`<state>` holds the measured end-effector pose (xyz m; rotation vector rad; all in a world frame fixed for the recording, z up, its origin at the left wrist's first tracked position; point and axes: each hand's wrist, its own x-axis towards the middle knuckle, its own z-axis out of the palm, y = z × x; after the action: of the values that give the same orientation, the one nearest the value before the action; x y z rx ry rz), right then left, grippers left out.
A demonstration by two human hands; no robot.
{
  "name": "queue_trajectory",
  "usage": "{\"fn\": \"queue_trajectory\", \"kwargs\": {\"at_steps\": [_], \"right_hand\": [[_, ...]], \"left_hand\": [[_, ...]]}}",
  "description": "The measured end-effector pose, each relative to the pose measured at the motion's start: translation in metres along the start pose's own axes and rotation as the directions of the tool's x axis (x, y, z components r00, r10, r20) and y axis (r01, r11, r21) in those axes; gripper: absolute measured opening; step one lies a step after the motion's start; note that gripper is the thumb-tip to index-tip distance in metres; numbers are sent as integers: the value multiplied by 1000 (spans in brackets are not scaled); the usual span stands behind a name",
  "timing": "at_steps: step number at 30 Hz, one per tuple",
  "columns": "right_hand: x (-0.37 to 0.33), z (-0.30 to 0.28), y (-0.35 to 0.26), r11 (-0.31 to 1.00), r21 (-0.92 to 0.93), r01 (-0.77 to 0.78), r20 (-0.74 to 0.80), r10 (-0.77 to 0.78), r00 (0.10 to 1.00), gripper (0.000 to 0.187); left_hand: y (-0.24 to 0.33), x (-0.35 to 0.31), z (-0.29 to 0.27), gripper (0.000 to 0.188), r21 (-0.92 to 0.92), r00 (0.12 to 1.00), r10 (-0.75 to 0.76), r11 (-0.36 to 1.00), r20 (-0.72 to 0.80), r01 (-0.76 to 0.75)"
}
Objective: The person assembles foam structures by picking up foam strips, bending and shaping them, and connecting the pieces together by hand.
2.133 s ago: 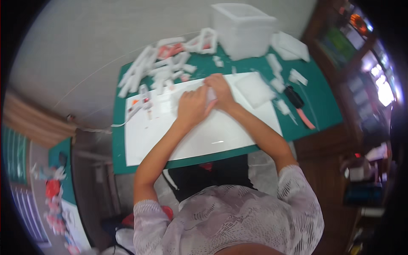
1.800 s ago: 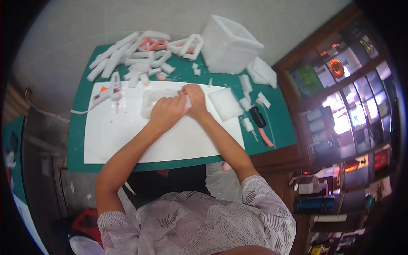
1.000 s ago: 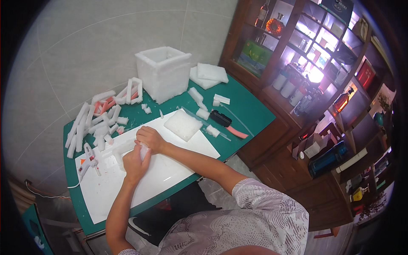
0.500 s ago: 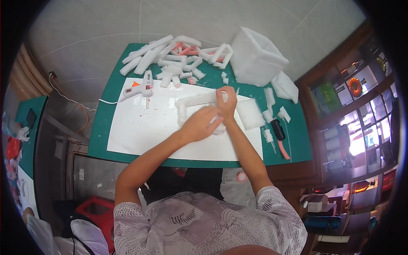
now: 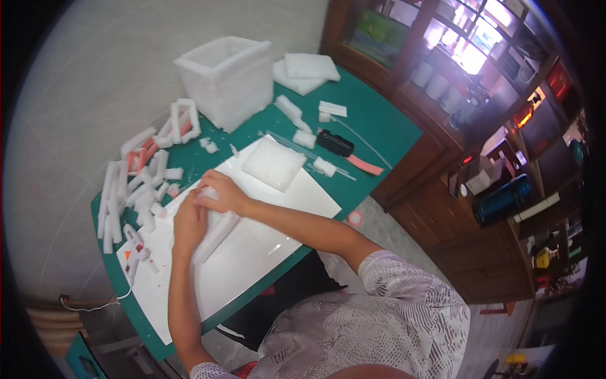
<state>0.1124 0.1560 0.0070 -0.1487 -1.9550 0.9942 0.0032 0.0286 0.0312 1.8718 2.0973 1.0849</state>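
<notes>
Over the white board [image 5: 252, 268], both hands are closed on a white foam frame [image 5: 216, 239]. One of its long bars runs out below my fingers toward the near side; the rest is mostly covered. My left hand [image 5: 189, 221] wraps its left side. My right hand [image 5: 222, 191] presses on its far end, fingertips meeting the left hand's. To the right of my hands lies a flat white foam slab [image 5: 274, 164], partly on the board. A white glue gun [image 5: 134, 249] with a cord rests at the board's left side.
An open white foam box [image 5: 230, 85] stands at the back, beside stacked foam sheets [image 5: 310, 67]. White and pink foam strips [image 5: 129, 180] are heaped at left. On the green mat [image 5: 372, 129] at right lie foam scraps, clear sticks and a black-and-pink tool [image 5: 336, 143].
My view has swung to the right, so the table appears turned. Both hands remain on the foam frame and have drawn together, the frame now largely covered by them.
</notes>
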Motion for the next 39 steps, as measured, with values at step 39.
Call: {"fn": "queue_trajectory", "kwargs": {"at_steps": [39], "right_hand": [[6, -5, 9, 761, 484, -432, 186, 393, 901, 44]], "left_hand": [[8, -1, -7, 38, 80, 972, -124, 987, -198, 142]]}}
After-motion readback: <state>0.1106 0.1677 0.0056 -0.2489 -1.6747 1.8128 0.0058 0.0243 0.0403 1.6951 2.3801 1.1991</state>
